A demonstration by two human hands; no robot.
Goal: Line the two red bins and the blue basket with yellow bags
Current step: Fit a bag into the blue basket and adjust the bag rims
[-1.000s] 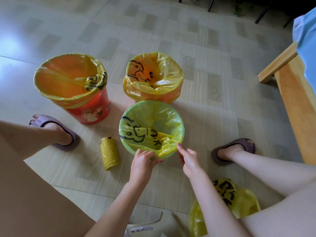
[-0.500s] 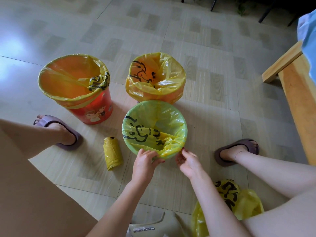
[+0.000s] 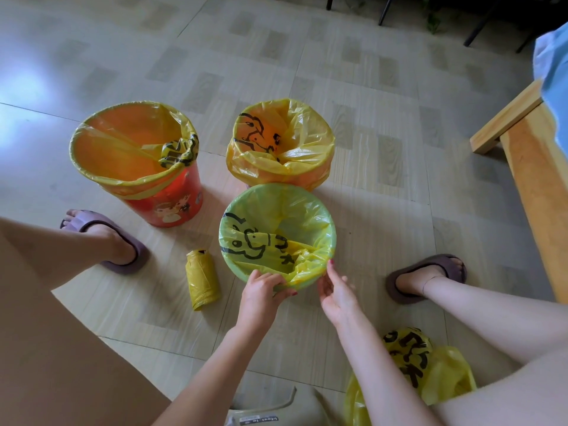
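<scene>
Yellow bags line red bin, second bin; blue basket too.

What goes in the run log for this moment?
stage: tucking yellow bag on blue basket | left hand: gripping near rim | right hand: open beside rim | red bins: lined

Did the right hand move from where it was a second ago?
Yes. The right hand has opened and pulled slightly off the green-looking basket's rim, toward the person. Only a fingertip is near it now.
</scene>
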